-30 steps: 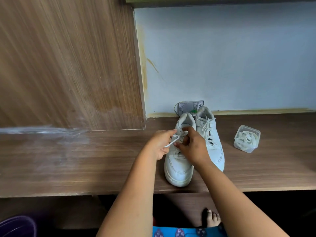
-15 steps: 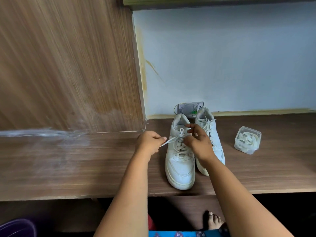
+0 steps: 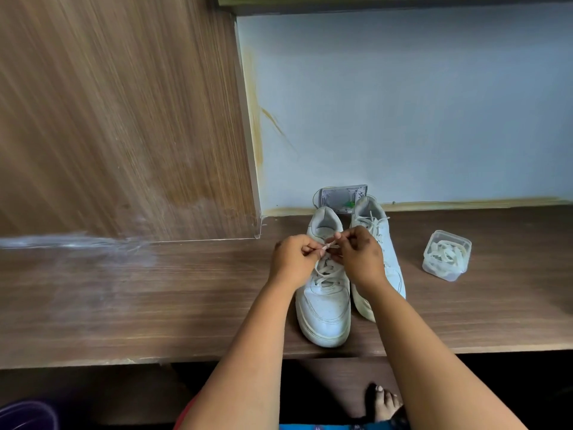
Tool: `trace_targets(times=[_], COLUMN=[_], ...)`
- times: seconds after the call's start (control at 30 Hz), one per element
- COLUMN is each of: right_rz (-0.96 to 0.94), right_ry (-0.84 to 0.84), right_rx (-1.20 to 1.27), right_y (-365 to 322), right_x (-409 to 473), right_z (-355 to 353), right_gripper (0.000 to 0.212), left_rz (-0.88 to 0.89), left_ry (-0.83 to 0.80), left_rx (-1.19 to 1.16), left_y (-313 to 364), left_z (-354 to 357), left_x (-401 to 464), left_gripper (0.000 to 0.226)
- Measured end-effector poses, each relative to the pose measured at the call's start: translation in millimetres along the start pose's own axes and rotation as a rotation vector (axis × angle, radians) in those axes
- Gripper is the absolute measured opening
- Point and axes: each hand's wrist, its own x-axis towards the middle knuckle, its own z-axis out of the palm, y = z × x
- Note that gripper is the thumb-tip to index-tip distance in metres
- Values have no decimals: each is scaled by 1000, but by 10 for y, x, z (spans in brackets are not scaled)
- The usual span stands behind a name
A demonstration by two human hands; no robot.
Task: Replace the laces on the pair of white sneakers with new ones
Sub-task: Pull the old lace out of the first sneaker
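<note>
Head view — both hands (image 3: 328, 259) pinch lace (image 3: 329, 245).

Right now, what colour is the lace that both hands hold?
White, like the left sneaker it threads; the lace shows best in the head view.

Pale blue wall (image 3: 403, 103) with yellowish stains, wood-grain panel (image 3: 117, 119) at left, brown wooden shelf (image 3: 155, 299) below

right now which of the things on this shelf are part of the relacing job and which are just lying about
Part of the job:
- left sneaker, its lace pinched between left hand and right hand
- right sneaker, laced
- clear tub of coiled laces

Just lying about:
- small packet against the wall behind the sneakers
- purple tub below the shelf
</note>
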Motion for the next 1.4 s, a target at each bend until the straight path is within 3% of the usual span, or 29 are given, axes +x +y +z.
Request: trace_targets(times=[0.2, 0.33, 0.47, 0.67, 0.77, 0.93, 1.07, 1.13, 1.23, 1.3, 1.4], right_rz=[30, 38, -65, -165, -250, -286, -130, -76, -106, -206, -298], right_ry=[1, -38, -96, 20, 170, 577, 782, 689, 195, -76, -72], right_rx=[98, 150, 2, -158, -175, 69, 511, 493, -149, -508, -728], right_y=[-63, -110, -105, -104, -176, -338, -445, -425, -321, -200, -152], right_x=[-37, -52, -94, -73, -62, 142, 153, 124, 19, -69, -49], right_z=[8, -64, -110, -33, -41, -455, -625, -549, -277, -108, -52], right_gripper=[14, 13, 36, 28, 29, 27, 29, 28, 8, 11, 16], left_rz=[-11, 62, 145, 141, 90, 32, 23, 21, 36, 52, 48], left_ry=[4, 39, 54, 66, 97, 48, 55, 66, 91, 101, 76], left_rx=[-15, -7, 106, 142, 174, 104, 51, 30, 6, 7, 2], left_y=[-18, 0, 30, 57, 51, 0, -42, -56, -24, -6, -23], left_z=[-13, 19, 55, 72, 27, -10, -11, 6, 44, 46, 45], left_x=[40, -13, -23, -27, -24, -10, 17, 13, -4, -7, -8], left_gripper=[21, 11, 23, 12, 9, 7, 7, 9, 11, 11, 12])
